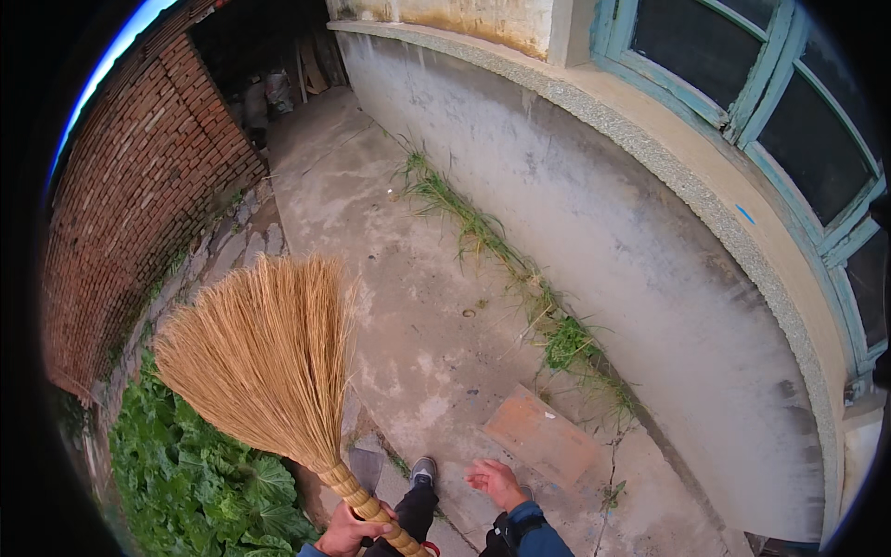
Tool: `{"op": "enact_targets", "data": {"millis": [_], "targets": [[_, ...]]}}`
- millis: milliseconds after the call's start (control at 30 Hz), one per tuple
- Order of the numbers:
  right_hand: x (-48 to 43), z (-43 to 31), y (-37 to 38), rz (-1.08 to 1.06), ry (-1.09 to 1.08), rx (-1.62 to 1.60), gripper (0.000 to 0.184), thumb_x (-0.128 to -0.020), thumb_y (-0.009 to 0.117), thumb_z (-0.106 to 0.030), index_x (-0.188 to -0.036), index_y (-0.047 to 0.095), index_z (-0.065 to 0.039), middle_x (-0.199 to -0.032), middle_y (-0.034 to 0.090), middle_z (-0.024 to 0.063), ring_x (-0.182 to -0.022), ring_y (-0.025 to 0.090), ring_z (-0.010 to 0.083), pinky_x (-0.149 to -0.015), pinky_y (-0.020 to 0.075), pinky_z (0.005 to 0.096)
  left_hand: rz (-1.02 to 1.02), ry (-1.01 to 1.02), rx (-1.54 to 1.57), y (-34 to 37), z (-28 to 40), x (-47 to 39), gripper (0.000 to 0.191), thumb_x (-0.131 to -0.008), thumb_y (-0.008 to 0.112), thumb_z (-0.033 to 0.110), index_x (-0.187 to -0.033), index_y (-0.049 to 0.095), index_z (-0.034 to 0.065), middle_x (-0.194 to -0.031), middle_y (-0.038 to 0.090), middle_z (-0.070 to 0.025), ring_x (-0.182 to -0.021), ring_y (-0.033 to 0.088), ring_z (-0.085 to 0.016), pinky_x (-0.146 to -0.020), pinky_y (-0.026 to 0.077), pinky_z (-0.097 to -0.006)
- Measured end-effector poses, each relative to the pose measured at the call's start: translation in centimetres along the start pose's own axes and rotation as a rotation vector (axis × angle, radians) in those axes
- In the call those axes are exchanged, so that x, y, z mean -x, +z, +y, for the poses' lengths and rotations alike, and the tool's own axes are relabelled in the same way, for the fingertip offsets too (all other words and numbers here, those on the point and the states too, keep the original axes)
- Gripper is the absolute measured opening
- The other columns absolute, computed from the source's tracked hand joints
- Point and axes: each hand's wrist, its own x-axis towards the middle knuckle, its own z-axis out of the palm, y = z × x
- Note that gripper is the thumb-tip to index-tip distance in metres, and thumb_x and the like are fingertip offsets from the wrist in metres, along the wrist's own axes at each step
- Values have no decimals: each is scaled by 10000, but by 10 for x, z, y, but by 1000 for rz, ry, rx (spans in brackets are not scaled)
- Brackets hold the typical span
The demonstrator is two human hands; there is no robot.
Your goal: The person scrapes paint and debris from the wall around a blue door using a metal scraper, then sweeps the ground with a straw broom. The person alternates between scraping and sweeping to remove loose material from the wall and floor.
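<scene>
My left hand point(353, 527) grips the bound handle of a straw broom point(268, 355) at the bottom of the view. The broom's bristles fan up and to the left, raised in front of me, and the handle's lower end runs out of the picture. To the right of the handle, my right hand point(495, 482) hangs free with nothing in it, its fingers apart. A flat reddish board or slab point(543, 435) lies on the concrete just beyond that hand.
Weeds point(487, 233) grow along the foot of a grey plastered wall point(557, 181), below blue-framed windows point(738, 125). Leafy green plants point(202, 473) fill a bed at lower left. A brick wall point(139, 188) stands left, beside a dark opening holding sacks point(278, 90). Concrete paving point(411, 327) runs between.
</scene>
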Motion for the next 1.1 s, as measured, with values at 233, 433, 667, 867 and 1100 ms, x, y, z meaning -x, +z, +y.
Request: {"op": "enact_targets", "data": {"millis": [233,433,667,867,1100], "targets": [[226,-42,133,-401,-502,896,772,-989,772,-370,-1594,427,-37,-1411,643,207,-1280,648,315,-1087,503,410,-216,121,-197,70,87,-21,355,-775,878,36,-1072,688,-2,-1029,734,-85,-883,677,-150,-756,533,-298],[306,-45,161,203,-820,889,604,-948,813,-282,-1406,542,4,-1219,693,256,-1073,712,433,-917,582,444,-436,263,-269,178,100,23,356,-786,907,81,-1064,706,-13,-1020,735,-81,-895,685,-144,-774,546,-289],[365,-112,148,427,-1354,1088,433,-850,840,-168,-1195,630,-10,-909,725,191,-750,736,387,-648,598,441,-735,510,-340,261,153,51,662,-829,917,194,-1328,537,-18,-1102,714,-111,-978,674,-169,-886,557,-339],[395,-197,135,483,-1435,1127,463,-871,872,-220,-1212,635,-15,-932,731,178,-776,743,373,-666,594,430,-729,574,-410,327,195,50,651,-880,870,117,-1364,452,-4,-1093,686,-77,-1022,649,-148,-959,532,-340],[397,-293,100,602,-1363,1113,471,-899,844,-208,-1257,607,-15,-1028,713,170,-888,739,368,-732,591,433,-893,636,-532,414,233,-31,656,-881,874,124,-1356,447,-28,-1060,682,-73,-993,641,-130,-911,533,-313]]}}
